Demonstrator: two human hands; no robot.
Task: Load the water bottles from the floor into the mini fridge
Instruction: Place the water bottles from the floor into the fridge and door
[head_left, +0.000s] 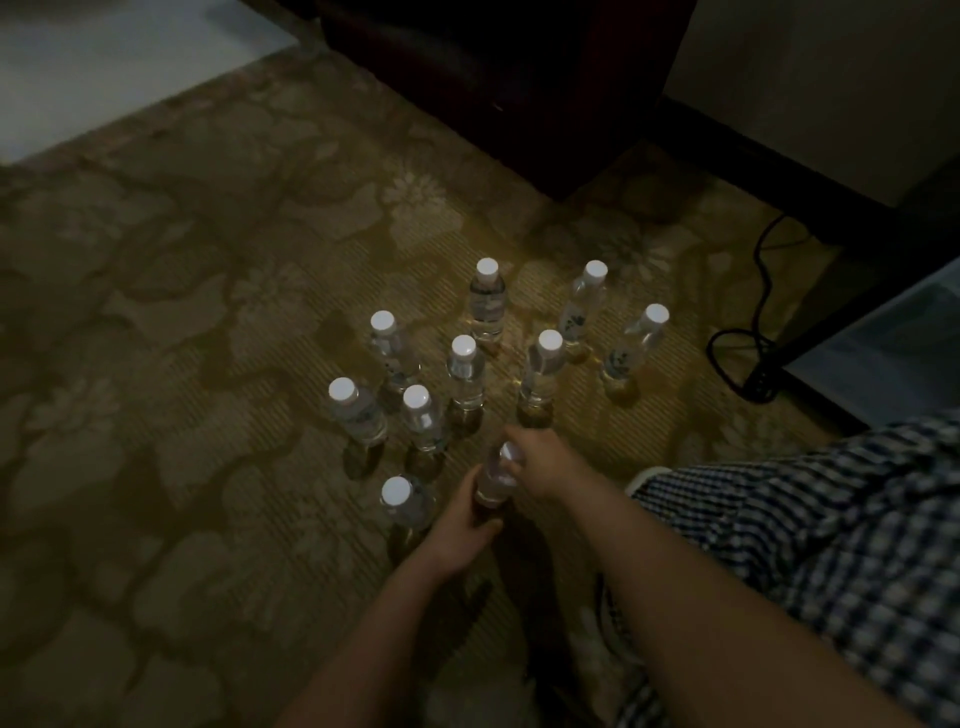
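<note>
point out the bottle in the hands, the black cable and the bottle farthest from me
held bottle (496, 480): head view, clear body between both hands
black cable (759, 270): head view, upright stretch of the cord
farthest bottle (487, 267): head view, white cap

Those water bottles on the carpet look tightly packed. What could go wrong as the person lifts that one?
1. Both hands, left hand and right hand, grip one bottle; an elbow or wrist could topple the bottle beside it.
2. The room is dim, so clear bottles are easy to misjudge.
3. A black cable lies near the bottles and could snag a foot.
</note>
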